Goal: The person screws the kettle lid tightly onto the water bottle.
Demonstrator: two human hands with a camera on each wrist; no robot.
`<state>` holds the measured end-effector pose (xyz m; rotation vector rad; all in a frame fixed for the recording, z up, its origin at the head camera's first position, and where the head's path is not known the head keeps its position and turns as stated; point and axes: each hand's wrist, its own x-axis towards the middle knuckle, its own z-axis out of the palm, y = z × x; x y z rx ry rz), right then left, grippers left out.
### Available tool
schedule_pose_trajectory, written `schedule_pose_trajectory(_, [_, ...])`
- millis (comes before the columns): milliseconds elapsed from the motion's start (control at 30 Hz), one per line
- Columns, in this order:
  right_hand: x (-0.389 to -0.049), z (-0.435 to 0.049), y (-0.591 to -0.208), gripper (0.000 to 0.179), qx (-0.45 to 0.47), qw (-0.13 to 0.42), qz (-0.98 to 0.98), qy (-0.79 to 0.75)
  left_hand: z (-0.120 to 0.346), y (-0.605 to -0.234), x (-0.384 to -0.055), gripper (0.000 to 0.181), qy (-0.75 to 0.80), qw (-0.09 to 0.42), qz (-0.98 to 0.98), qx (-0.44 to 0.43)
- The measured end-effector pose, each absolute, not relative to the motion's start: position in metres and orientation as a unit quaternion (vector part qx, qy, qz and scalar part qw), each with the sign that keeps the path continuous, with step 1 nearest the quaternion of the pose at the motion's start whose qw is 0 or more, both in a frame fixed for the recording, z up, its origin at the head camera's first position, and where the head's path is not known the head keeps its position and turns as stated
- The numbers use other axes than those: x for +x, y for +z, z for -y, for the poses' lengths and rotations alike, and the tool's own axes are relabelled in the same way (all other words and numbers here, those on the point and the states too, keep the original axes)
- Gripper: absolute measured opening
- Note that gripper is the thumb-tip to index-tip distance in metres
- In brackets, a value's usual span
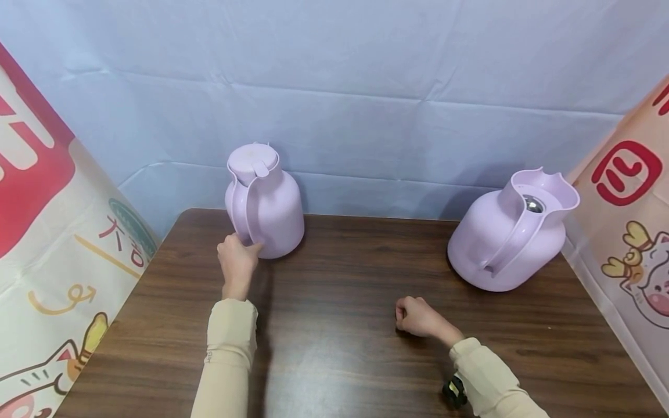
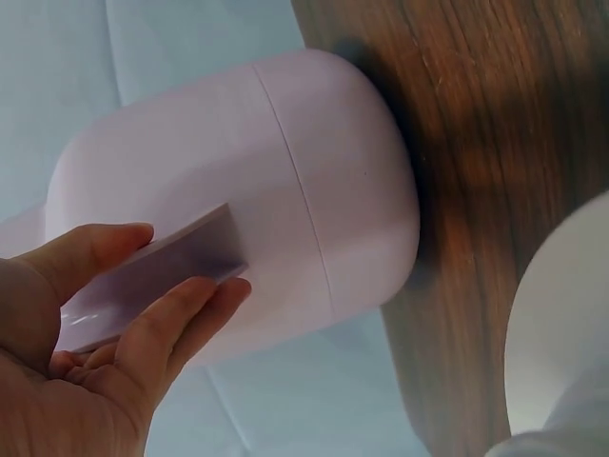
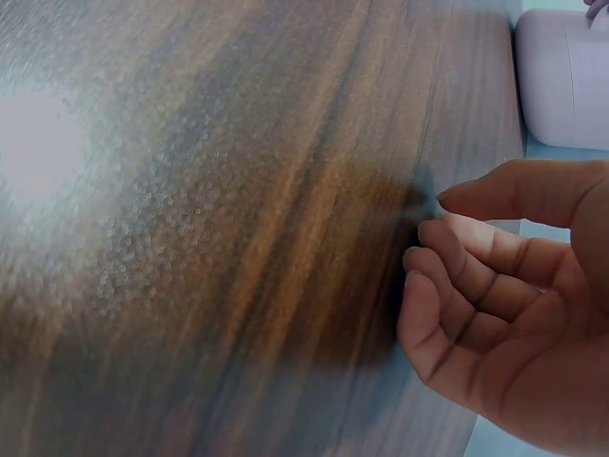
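Observation:
A lilac thermos jug (image 1: 279, 212) with its round lid (image 1: 250, 158) on stands upright at the back left of the table. My left hand (image 1: 237, 261) pinches the lower part of its handle. In the left wrist view, the thumb lies along one edge of the handle (image 2: 176, 271) and the fingers along the other. My right hand (image 1: 418, 317) is by the tabletop, its fingers loosely curled and nothing in them. Nearest to it, on the right, is a second lilac thermos jug (image 1: 478, 241) without a lid, its shiny inner neck (image 1: 533, 204) showing.
Both jugs stand on a brown wood-grain table (image 1: 340, 278). Behind its far edge hangs a pale blue cloth (image 1: 355, 133). Printed sheets flank the table, one on the left (image 1: 47, 255) and one on the right (image 1: 627, 226).

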<state>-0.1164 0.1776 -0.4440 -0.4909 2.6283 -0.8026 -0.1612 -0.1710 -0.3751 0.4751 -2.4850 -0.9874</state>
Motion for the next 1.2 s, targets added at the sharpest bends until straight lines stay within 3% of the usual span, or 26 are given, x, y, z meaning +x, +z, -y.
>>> schedule_pose_trajectory(1200, [-0.114,-0.178,-0.444,0.021,-0.177,0.167,-0.928,-0.281,0.185,-0.369,-0.166,0.04,-0.374,0.127,0.898,0.191])
